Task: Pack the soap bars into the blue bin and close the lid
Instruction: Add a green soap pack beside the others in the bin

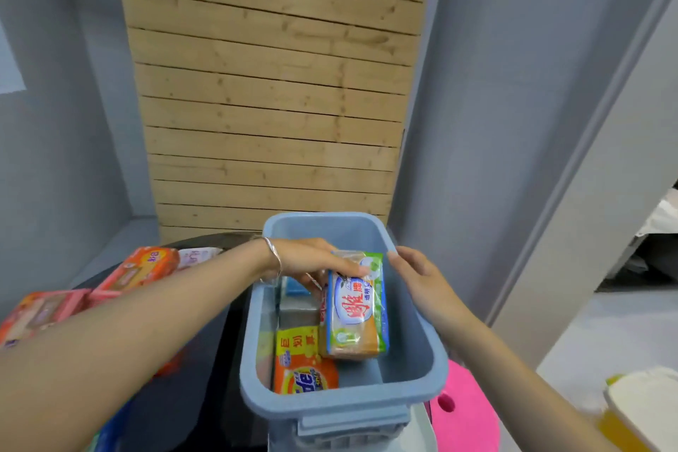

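Note:
The blue bin [414,360] stands open in front of me, no lid on it. My left hand [312,257] reaches over its left rim and grips the top end of a green-and-white wrapped soap bar [357,308], held inside the bin. My right hand [418,279] hovers at the bar's upper right corner with fingers apart, close to or just touching the wrapper. Under the bar lie an orange-and-yellow soap pack [304,367] and a blue pack [293,286]. More wrapped soap bars, orange [146,268] and pink [44,312], lie on the dark table to the left.
A round dark table [183,407] carries the loose packs. A pink stool [466,411] stands right of the bin. A white and yellow object [638,404] sits at lower right. A wooden slat panel [275,84] and grey walls rise behind.

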`<control>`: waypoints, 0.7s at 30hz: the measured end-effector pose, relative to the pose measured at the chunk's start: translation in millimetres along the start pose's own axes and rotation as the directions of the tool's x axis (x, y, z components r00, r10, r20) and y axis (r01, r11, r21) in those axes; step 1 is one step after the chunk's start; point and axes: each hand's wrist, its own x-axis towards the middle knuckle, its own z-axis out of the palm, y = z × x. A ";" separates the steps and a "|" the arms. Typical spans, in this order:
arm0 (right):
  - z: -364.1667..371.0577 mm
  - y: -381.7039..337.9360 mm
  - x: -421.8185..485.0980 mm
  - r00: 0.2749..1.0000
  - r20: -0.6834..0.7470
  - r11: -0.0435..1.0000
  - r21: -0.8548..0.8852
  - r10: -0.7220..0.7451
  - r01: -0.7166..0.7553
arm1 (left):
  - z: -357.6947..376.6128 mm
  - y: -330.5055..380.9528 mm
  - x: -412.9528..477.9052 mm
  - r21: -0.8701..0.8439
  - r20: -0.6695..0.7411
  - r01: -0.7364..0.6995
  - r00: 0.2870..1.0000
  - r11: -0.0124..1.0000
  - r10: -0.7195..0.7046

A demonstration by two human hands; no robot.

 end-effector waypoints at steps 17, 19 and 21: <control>-1.3 4.2 2.4 0.998 0.007 0.992 0.105 0.063 -0.064 | 18.3 -11.0 26.9 0.394 0.407 0.126 0.864 0.910 -0.296; -1.3 4.7 3.0 0.997 0.007 0.990 0.122 0.073 -0.073 | 19.6 -11.8 28.3 0.390 0.420 0.134 0.855 0.911 -0.305; -1.3 5.0 3.0 0.996 0.021 0.985 0.150 0.081 -0.084 | 20.8 -12.8 29.0 0.392 0.435 0.136 0.844 0.910 -0.313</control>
